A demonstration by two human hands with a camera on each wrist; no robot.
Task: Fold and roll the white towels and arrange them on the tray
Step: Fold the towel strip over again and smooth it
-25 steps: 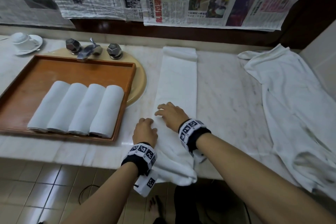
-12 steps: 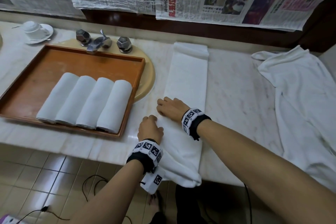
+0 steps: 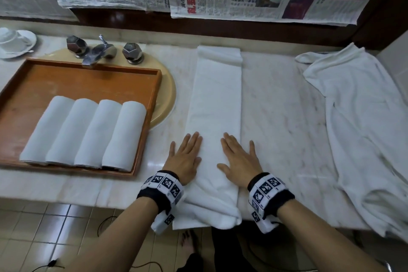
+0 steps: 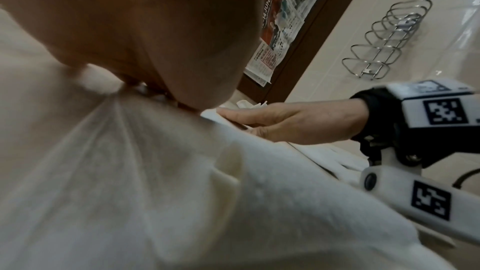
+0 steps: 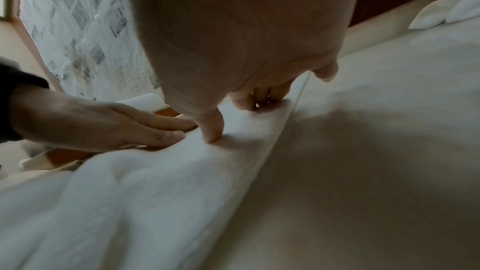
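Wooden tray at counter's left holds four rolled towels side by side. Left hand, right hand flat, fingers straight, pressing folded towel at counter's front edge. Newspaper reads "14 JUNE".

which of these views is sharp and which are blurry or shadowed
Head view: sharpest, dim light, wide-angle bend at the edges, a glare spot on the marble counter. Left wrist view: the left hand is a close, soft blur. Right wrist view: the right hand casts a broad shadow on the counter beside the folded towel.
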